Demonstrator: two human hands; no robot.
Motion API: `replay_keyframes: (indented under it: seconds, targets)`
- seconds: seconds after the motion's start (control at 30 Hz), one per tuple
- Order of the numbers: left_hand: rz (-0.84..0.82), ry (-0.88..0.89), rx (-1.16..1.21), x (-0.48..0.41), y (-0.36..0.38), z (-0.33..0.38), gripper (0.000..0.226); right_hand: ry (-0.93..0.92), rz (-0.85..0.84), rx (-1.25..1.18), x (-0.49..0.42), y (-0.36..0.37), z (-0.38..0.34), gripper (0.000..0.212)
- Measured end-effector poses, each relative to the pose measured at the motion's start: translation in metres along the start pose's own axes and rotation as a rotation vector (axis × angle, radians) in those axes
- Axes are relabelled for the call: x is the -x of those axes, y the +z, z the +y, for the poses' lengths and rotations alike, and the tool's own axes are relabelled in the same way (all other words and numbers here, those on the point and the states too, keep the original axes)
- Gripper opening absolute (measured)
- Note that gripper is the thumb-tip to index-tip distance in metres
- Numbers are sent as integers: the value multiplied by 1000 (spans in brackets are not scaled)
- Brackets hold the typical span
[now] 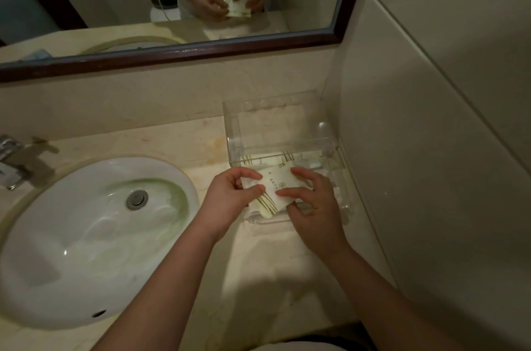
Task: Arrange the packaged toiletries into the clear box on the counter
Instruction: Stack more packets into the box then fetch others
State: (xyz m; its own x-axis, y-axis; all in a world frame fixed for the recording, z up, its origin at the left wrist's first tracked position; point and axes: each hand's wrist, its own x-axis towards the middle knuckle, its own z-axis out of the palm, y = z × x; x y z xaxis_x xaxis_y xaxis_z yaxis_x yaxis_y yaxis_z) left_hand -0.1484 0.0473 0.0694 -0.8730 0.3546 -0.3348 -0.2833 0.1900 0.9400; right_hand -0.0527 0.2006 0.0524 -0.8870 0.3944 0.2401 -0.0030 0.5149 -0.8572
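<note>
Both hands, the left hand (230,195) and right hand (311,201), are pinching a striped toiletry packet (273,186) over the clear box (275,126), seemingly lining it up to lay flat.

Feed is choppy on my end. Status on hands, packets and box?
Left hand and right hand both pinch a striped packet over clear box near end. More packets lie inside. Nothing blocking.

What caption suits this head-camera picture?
A person's left hand and right hand hold a white, green-striped toiletry packet over the clear plastic box beside a white oval sink.
</note>
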Motion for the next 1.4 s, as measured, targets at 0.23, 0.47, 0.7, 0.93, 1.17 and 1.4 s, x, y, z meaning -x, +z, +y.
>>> replay_keyframes:
  seconds: [0.23,0.47,0.7,0.93,1.17,1.4]
  targets:
    - [65,-9,-46,-3,2,5,22,164,50,-177,2,-6,-1,56]
    - [89,56,-152,-6,6,7,14,813,-54,-517,-10,2,-7,23]
    - [178,31,-245,-43,-12,-16,29,912,238,-603,-21,-22,14,10]
    - [193,137,-622,-67,6,-22,19,928,247,-585,-34,-41,33,11]
    - [227,111,-688,-75,12,-26,34,924,150,-514,-30,-37,40,9]
    - [434,221,-614,-63,25,-34,33,820,35,-186,-51,-27,47,11]
